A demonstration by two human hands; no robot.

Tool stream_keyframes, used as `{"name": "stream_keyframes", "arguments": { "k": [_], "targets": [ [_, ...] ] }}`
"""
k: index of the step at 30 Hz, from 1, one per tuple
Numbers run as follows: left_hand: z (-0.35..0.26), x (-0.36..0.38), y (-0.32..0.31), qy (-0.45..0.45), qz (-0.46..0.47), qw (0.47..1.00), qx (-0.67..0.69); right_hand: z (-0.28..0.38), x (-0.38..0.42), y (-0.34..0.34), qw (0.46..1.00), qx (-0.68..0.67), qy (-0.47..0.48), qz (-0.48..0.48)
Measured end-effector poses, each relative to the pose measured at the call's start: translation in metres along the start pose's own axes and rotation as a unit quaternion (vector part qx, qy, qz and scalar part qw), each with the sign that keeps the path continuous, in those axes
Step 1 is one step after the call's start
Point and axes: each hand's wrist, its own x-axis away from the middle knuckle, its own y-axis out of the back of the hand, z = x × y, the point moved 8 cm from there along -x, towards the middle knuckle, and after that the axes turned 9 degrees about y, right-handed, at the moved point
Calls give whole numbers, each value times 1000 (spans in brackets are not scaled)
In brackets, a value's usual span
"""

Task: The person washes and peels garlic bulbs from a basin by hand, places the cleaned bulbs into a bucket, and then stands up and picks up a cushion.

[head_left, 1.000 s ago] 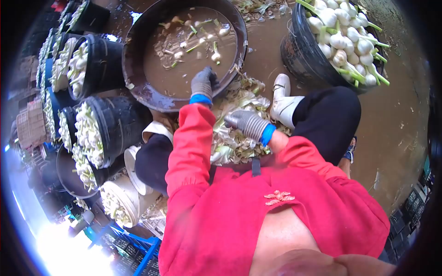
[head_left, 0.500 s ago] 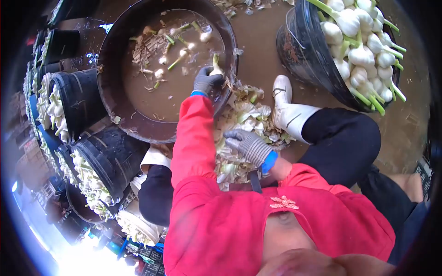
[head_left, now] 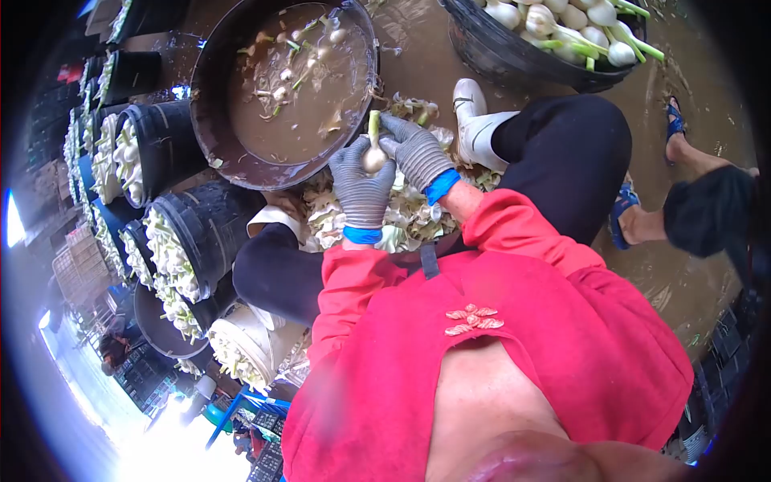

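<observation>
A white garlic bulb (head_left: 375,160) with a short green stem sits between my two gloved hands, stem pointing up and away from me. My left hand (head_left: 361,189), in a grey striped glove, has its fingers and thumb closed around the bulb from the left. From the right, my right hand (head_left: 419,158), in a matching glove, closes on the bulb and its stem; part of its grip is hidden. Below and around the hands lies a pile of peeled garlic skins (head_left: 409,210). Just beyond them is a wide brown basin (head_left: 283,178) of murky water with several loose bulbs floating in it.
A black bucket heaped with garlic (head_left: 522,63) stands ahead on the right. Dark buckets (head_left: 210,229) full of trimmed garlic line the left, with a white bucket (head_left: 249,341) nearer me. At right, another person's sandalled foot (head_left: 622,210) rests on the wet brown floor.
My left hand has drawn back from the basin with the garlic bulb. My right hand has moved up to meet it. A person's sandalled feet have come into view at right.
</observation>
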Motion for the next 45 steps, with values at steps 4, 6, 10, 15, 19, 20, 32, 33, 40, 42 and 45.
{"name": "stream_keyframes", "arguments": {
  "k": [4,6,10,15,19,20,32,33,40,42,45],
  "targets": [
    [-20,18,4,-34,-3,997,-66,-4,5,0,999,-35,16,14],
    [23,23,-14,217,145,899,352,-8,6,-1,987,-156,25,-4],
    [18,41,-14,300,184,612,708,13,11,-10,962,-266,33,53],
    [28,46,-10,290,205,648,674,35,17,-17,962,-228,30,149],
    [22,43,2,253,121,859,428,9,13,-17,983,-137,-53,114],
    [-2,41,22,13,0,999,46,16,15,-13,989,-85,-54,112],
    [53,49,-27,408,121,601,676,18,24,-16,941,-338,-30,13],
    [61,55,-26,443,73,622,641,16,21,-11,948,-318,-21,-16],
    [7,53,0,288,38,796,532,33,31,-15,990,-126,57,-4],
    [46,41,-10,327,56,779,532,39,36,-23,985,-163,34,48],
    [64,42,-14,414,-16,707,572,38,35,-24,973,-225,26,48]
  ]
}}
